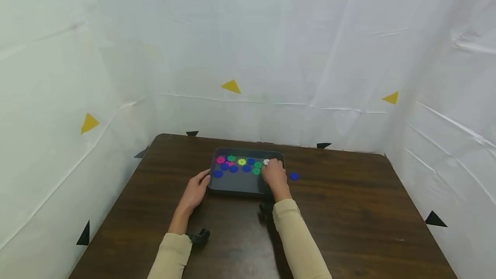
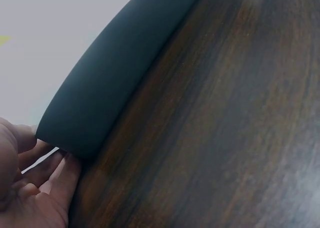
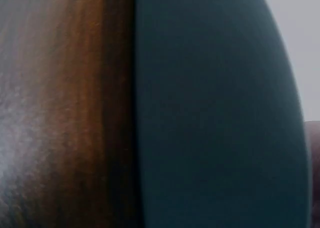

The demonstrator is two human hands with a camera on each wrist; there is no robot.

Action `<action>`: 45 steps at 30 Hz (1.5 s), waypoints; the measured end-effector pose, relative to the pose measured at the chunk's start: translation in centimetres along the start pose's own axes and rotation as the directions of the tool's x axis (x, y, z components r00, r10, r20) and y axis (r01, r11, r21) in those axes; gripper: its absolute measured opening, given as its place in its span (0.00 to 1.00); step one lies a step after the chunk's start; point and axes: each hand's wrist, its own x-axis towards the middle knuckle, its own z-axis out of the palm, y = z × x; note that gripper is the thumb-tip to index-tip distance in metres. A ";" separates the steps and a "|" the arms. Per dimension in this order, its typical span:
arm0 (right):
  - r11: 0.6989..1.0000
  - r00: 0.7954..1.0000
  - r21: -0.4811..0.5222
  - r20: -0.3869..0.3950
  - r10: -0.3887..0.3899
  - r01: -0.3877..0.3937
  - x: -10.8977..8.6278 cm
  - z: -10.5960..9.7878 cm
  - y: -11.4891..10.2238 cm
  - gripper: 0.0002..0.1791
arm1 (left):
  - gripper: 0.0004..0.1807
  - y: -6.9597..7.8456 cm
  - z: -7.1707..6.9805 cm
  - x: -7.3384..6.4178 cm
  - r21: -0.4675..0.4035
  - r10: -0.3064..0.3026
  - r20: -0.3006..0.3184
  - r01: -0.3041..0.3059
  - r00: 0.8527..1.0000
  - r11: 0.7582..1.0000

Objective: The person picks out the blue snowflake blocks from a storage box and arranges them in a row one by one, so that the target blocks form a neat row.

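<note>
A dark grey tray (image 1: 236,186) lies on the table with several flower-shaped plastic discs inside. My left hand (image 1: 196,190) holds the tray's left side near the front corner. In the left wrist view, the left thumb and fingers (image 2: 62,180) meet the tray's wall (image 2: 107,72). Over the right part of the tray, my right hand (image 1: 274,175) reaches down beside a white flower disc (image 1: 266,162); its fingertips are hidden, so any grip does not show. Green discs (image 1: 257,171) lie just left of it. Tray wall (image 3: 215,107) fills most of the right wrist view.
One blue flower disc (image 1: 294,176) lies on the brown wooden table (image 1: 348,201), just right of the tray. Pink (image 1: 221,159), yellow (image 1: 242,162) and blue discs (image 1: 218,174) spread across the tray's left and middle. White sheeting (image 1: 271,55) with triangles surrounds the table.
</note>
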 end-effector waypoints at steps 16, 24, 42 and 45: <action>0.998 0.999 0.051 -0.018 0.028 -0.027 0.0 -0.4 0.3 0.29 | 0.26 0.4 0.3 0.1 -0.032 0.003 -0.001 -0.003 1.000 0.999; 0.998 0.999 0.063 -0.052 -0.018 0.021 0.2 -0.3 0.9 0.11 | 0.26 0.4 0.5 0.1 -0.038 -0.003 0.003 0.003 1.000 0.999; 0.968 0.982 0.181 -0.114 -0.153 0.172 -0.9 -1.6 0.4 0.12 | 0.25 0.3 0.4 1.0 -0.048 -0.041 -0.013 0.040 0.999 0.998; 0.969 0.981 0.176 -0.111 -0.157 0.175 -1.0 -1.8 0.5 0.12 | 0.25 0.2 0.3 1.0 -0.046 -0.039 -0.015 0.039 0.999 0.998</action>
